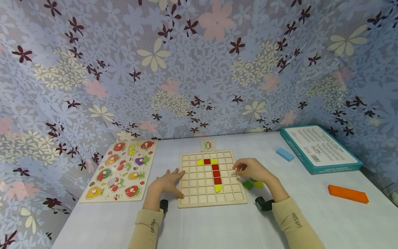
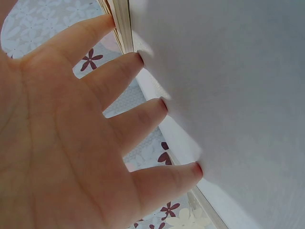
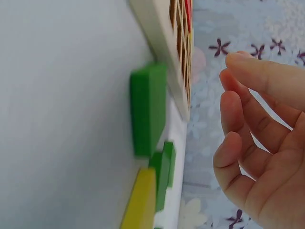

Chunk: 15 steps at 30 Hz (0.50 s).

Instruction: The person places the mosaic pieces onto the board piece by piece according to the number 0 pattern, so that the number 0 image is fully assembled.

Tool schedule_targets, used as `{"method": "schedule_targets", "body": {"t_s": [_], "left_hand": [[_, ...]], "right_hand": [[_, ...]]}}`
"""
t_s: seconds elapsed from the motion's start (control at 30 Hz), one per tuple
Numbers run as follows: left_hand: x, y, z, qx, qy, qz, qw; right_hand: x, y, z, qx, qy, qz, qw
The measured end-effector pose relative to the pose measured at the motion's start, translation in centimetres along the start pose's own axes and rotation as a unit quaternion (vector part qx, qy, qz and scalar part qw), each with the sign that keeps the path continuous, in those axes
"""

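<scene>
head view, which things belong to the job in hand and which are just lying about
Likely in the job:
grid board
red squares and yellow pieces set in it
loose green pieces and loose yellow piece beside it
small grid card behind it

Seemingly just lying about:
fruit board
blue block
orange block
teal-edged box

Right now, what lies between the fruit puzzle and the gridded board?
In the head view, the left hand, its fingers spread, lies between the fruit puzzle and the gridded board, with white cloth around it.
</scene>
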State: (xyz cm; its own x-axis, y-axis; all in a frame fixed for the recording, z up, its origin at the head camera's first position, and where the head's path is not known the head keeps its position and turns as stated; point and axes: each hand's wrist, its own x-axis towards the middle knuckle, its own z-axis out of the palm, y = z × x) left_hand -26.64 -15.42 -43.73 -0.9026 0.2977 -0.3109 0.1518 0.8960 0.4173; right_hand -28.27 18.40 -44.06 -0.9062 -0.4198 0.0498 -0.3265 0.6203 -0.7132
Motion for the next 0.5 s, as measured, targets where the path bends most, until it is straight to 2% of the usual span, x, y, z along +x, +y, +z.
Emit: {"method": "schedule_targets", "body": {"t_s": [0.1,0.37,0.5], "left_hand": [[0.0,0.0,0.0,0.004,-0.001,0.0,1.0],[0.0,0.1,-0.1,0.005,-0.002,-0.001,1.0],[0.0,0.1,-0.1,0.002,-0.001,-0.001,1.0]], "right_hand": [[-0.2,0.7,-0.4,-0.002,0.007,0.021,1.0],[-0.4,2.1,-1.3,-0.058,0.041,0.034,0.997],[-0.4,2.3,-1.5,-0.081,0.037,0.052,0.995]]}}
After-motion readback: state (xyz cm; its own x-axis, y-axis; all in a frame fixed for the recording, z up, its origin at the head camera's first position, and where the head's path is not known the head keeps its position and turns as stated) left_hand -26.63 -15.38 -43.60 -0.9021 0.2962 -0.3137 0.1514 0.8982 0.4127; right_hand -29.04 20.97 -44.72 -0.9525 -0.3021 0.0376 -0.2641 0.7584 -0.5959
